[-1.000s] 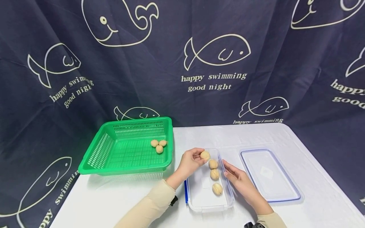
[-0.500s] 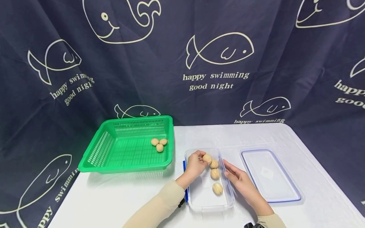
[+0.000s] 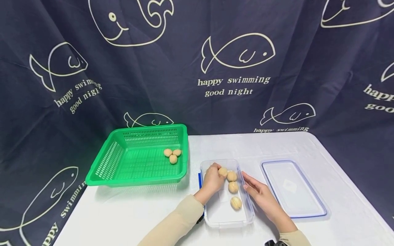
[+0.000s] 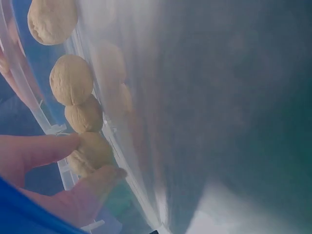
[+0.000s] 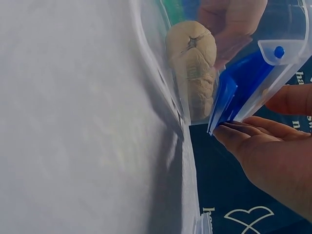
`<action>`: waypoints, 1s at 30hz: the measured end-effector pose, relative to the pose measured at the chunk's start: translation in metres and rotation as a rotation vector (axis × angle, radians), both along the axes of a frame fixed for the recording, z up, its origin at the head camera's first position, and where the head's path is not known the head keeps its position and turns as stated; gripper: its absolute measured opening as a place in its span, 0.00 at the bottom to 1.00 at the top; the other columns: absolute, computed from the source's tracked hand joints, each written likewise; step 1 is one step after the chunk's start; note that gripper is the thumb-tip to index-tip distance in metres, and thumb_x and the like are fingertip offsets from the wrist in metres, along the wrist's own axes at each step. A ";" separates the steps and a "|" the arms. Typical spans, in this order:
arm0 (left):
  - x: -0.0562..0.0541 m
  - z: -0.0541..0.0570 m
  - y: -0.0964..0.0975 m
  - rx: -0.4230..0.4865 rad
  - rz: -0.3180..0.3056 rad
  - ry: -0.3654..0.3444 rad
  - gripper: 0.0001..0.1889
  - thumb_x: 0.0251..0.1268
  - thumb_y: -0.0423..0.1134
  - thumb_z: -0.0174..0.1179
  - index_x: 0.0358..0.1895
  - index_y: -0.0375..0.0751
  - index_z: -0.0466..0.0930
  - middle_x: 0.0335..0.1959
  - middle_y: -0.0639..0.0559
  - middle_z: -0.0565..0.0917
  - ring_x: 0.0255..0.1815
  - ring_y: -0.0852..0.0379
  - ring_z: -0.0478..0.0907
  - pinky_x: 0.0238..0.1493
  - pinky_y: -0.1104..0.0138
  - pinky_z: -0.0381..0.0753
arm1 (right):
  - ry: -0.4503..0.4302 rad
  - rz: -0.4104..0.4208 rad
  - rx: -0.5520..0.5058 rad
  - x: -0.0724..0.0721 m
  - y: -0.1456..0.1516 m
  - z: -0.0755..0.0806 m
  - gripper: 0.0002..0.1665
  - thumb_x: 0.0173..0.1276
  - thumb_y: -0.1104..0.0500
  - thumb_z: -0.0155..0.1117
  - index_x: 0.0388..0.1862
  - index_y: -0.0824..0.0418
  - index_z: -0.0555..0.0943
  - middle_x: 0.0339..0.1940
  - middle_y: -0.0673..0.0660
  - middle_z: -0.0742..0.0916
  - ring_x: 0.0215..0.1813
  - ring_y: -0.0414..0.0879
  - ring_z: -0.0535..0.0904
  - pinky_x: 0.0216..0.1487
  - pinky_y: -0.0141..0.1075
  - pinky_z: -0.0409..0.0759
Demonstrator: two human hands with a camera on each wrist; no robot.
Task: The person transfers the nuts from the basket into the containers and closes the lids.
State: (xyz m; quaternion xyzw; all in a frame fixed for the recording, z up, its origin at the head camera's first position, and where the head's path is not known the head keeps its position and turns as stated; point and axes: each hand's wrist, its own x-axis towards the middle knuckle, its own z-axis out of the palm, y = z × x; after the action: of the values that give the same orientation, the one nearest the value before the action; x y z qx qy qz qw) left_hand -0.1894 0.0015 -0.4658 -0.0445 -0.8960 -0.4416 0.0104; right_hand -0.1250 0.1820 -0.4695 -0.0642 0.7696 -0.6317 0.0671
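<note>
My left hand (image 3: pixel 213 178) pinches a walnut (image 3: pixel 223 172) between thumb and fingers, low inside the clear plastic container (image 3: pixel 227 224). In the left wrist view, the pinched walnut (image 4: pixel 91 153) is at the end of a row, against its neighbour. Three other walnuts lie along the container's right side; the nearest one (image 3: pixel 236 203) sits apart from the two behind it. My right hand (image 3: pixel 261 198) rests against the container's outer right wall. In the right wrist view, its fairly straight fingers touch the blue clasp flap (image 5: pixel 243 85).
A green basket (image 3: pixel 135 181) stands at the left with three walnuts (image 3: pixel 173 159) in its right corner. The clear lid with a blue seal (image 3: pixel 293 216) lies flat on the white table (image 3: pixel 123 218), right of my right hand. A dark printed curtain (image 3: pixel 172 85) hangs behind.
My left hand has moved slightly right and down into the container with the walnut, bringing it beside the rear walnut. The right hand stays at the container's side.
</note>
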 end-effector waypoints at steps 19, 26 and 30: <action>0.006 0.002 -0.002 -0.156 -0.045 0.007 0.22 0.51 0.29 0.70 0.50 0.27 0.75 0.40 0.38 0.79 0.42 0.41 0.80 0.46 0.56 0.81 | 0.004 -0.005 -0.011 0.000 -0.002 0.000 0.31 0.74 0.61 0.54 0.72 0.69 0.61 0.73 0.62 0.65 0.73 0.54 0.58 0.61 0.18 0.60; 0.009 0.018 -0.007 -0.199 -0.109 0.016 0.28 0.50 0.29 0.70 0.55 0.24 0.73 0.45 0.34 0.78 0.46 0.39 0.79 0.50 0.54 0.80 | 0.011 -0.008 -0.011 0.001 -0.001 0.000 0.31 0.74 0.60 0.54 0.72 0.69 0.61 0.72 0.63 0.65 0.72 0.54 0.59 0.60 0.18 0.61; 0.009 0.038 -0.016 -0.196 -0.165 0.024 0.28 0.52 0.31 0.70 0.58 0.25 0.72 0.49 0.34 0.79 0.50 0.38 0.78 0.52 0.54 0.79 | 0.010 -0.008 -0.010 0.000 0.000 0.000 0.32 0.74 0.59 0.54 0.72 0.69 0.61 0.73 0.63 0.65 0.70 0.45 0.62 0.60 0.18 0.61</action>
State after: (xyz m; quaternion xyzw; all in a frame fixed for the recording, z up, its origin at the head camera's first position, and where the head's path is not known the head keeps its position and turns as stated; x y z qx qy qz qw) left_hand -0.1801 -0.0142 -0.4282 -0.1242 -0.9279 -0.3509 -0.0199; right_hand -0.1249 0.1818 -0.4693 -0.0644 0.7670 -0.6356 0.0603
